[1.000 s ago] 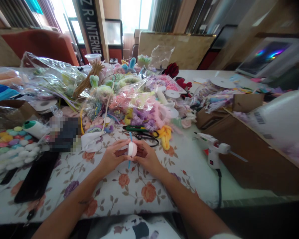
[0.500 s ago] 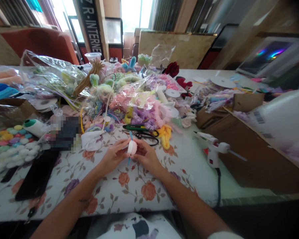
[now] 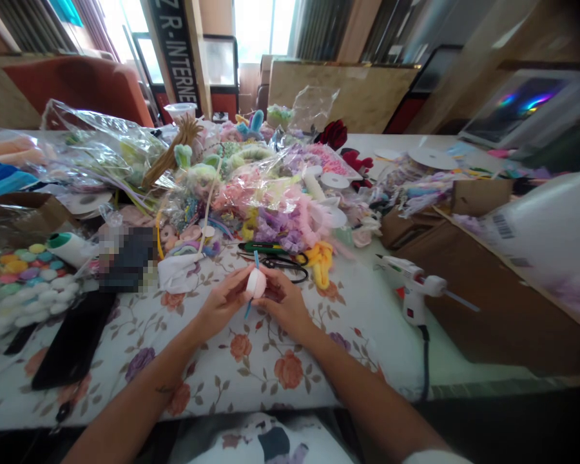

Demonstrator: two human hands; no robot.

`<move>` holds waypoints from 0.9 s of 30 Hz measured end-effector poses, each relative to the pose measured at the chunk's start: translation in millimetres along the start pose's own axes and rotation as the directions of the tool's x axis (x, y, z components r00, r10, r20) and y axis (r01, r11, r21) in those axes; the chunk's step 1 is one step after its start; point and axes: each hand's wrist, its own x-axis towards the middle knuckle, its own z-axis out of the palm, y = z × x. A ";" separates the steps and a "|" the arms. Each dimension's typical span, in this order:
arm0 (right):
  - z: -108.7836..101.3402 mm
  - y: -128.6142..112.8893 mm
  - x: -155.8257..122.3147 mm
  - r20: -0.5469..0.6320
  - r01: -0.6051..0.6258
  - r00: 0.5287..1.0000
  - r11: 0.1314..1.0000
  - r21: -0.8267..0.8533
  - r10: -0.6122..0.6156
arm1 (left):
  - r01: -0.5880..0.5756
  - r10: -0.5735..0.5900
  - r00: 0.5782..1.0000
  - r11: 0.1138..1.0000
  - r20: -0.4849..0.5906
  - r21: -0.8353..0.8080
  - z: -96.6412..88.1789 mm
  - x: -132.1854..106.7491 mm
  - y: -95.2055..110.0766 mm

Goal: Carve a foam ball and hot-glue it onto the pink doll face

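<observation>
Both my hands meet over the floral tablecloth point(image 3: 251, 367) near the table's front. My left hand point(image 3: 222, 303) and my right hand point(image 3: 283, 301) pinch a small white-and-pink round piece point(image 3: 256, 282) between their fingertips. A thin blue stick point(image 3: 251, 290) runs through or behind that piece, poking out above and below it. Fingers of both hands are curled round the piece.
Black scissors point(image 3: 283, 264) and a green-handled tool point(image 3: 263, 247) lie just behind my hands. A white glue gun point(image 3: 413, 290) stands to the right, its cord running off the table. Bags of coloured craft trims point(image 3: 270, 193) pile up behind. Cardboard boxes point(image 3: 483, 290) sit right; pompoms point(image 3: 24, 283) left.
The round piece has risen slightly and turned a little between my fingers. My hands stay in nearly the same place.
</observation>
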 end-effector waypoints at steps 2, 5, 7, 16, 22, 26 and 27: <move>0.6 -0.1 0.0 -0.024 0.002 1.000 0.999 -0.046 -0.003 | 0.065 -0.068 0.997 0.993 -0.026 -0.096 1.1 -0.6 -0.4; 1.3 -0.2 -0.6 -0.059 -0.009 0.998 0.993 -0.118 0.002 | 0.183 -0.197 0.980 0.936 -0.016 -0.301 4.9 -1.5 -1.2; 1.5 -0.4 -1.0 -0.073 -0.014 0.997 0.982 -0.186 0.000 | 0.237 -0.252 0.967 0.872 0.021 -0.428 8.1 -1.6 -0.5; 3.0 -9.0 -3.8 -0.111 0.085 0.982 0.882 -0.464 -0.154 | 0.288 -0.274 0.955 0.779 0.110 -0.557 7.8 -0.3 0.5; 3.3 -8.9 -7.2 -0.083 0.191 0.944 0.735 -0.651 -0.318 | 0.278 -0.278 0.958 0.856 0.066 -0.435 12.7 -2.3 2.8; 3.9 -6.3 -8.9 -0.051 0.252 0.919 0.680 -0.689 -0.392 | 0.189 -0.189 0.981 0.893 0.041 -0.409 18.0 -2.7 2.7; 4.3 -6.2 -9.3 -0.046 0.268 0.909 0.667 -0.695 -0.413 | 0.166 -0.169 0.985 0.902 0.029 -0.398 19.1 -3.0 1.6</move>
